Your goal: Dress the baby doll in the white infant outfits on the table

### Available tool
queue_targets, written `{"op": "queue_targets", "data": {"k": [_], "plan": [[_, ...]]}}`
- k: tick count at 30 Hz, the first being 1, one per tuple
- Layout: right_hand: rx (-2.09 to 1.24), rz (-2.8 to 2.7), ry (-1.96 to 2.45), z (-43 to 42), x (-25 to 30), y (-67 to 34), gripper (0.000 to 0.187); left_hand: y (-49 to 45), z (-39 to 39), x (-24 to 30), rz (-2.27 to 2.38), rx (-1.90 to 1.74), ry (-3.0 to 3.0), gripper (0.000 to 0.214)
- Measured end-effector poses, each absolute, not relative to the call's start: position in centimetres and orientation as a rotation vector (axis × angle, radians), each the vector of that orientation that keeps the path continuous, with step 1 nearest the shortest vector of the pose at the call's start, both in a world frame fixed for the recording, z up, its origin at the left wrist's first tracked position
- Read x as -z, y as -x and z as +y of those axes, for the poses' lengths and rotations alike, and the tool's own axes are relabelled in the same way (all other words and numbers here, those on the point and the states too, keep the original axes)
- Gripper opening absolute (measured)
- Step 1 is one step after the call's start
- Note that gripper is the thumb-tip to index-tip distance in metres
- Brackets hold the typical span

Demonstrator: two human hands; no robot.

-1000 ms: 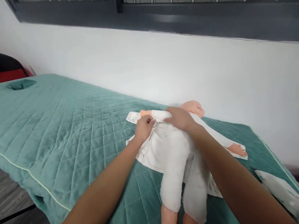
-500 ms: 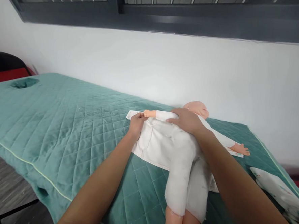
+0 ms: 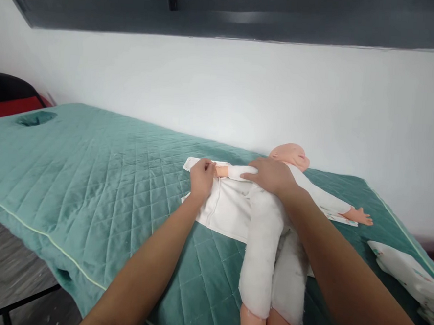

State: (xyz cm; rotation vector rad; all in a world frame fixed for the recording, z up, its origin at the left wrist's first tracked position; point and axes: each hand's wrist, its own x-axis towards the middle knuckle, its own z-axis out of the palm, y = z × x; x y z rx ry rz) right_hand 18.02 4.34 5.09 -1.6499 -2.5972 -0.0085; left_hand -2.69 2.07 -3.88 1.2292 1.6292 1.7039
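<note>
A baby doll with a white cloth body and pink plastic head, hands and legs lies on its back, legs toward me. Spread flat beneath it is a white garment, one sleeve reaching out to the left. At the doll's left-pointing hand, my left hand is closed, its fingertips pinching the small plastic hand over that sleeve. My right hand wraps the doll's upper arm near the shoulder, thumb on the near side. The doll's other arm stretches out to the right, over the other sleeve.
A green quilted cover with a hole at its far left lies over the bed. Folded printed white cloth rests at the right. Behind stand a white wall and a dark window frame; a black-and-red chair is at left.
My left hand has shifted from the garment's edge below the doll's hand up onto that hand, now covering it. My right hand stays on the upper arm. The view has shifted slightly.
</note>
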Motion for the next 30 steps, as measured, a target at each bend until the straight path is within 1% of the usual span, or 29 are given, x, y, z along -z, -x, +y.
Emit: {"op": "queue_targets", "data": {"k": [3, 6, 10, 16, 19, 22, 27, 30], "plan": [[0.073, -2.606, 1.667, 4.1, -5.0, -17.6, 0.043, 2.1, 1.7, 3.7, 1.887, -1.445, -1.746, 0.015], [0.116, -2.611, 1.677, 4.0, -4.9, -17.2, 0.042, 1.7, 1.3, 3.7, 1.93, -1.281, -1.979, 0.018], [0.138, -2.635, 1.673, 3.9, -4.7, -16.8, 0.043, 1.5, 1.1, 3.6, 1.925, -1.122, -2.142, 0.018], [0.139, -2.605, 1.668, 3.8, -4.7, -16.9, 0.042, 0.9, 0.8, 3.0, 1.996, -0.882, -2.23, 0.02], [0.135, -2.58, 1.657, 3.8, -4.6, -17.2, 0.041, 0.5, 0.6, 2.9, 1.987, -0.791, -2.281, 0.018], [0.133, -2.566, 1.652, 3.9, -4.5, -17.3, 0.042, 0.4, 0.7, 3.1, 1.933, -0.851, -2.275, 0.016], [0.139, -2.582, 1.652, 4.1, -4.2, -16.3, 0.046, 0.5, 1.1, 3.5, 1.74, -1.14, -2.15, 0.017], [0.152, -2.614, 1.655, 4.3, -3.9, -15.3, 0.044, 0.4, 1.1, 3.5, 1.558, -1.267, -2.13, 0.017]]}}
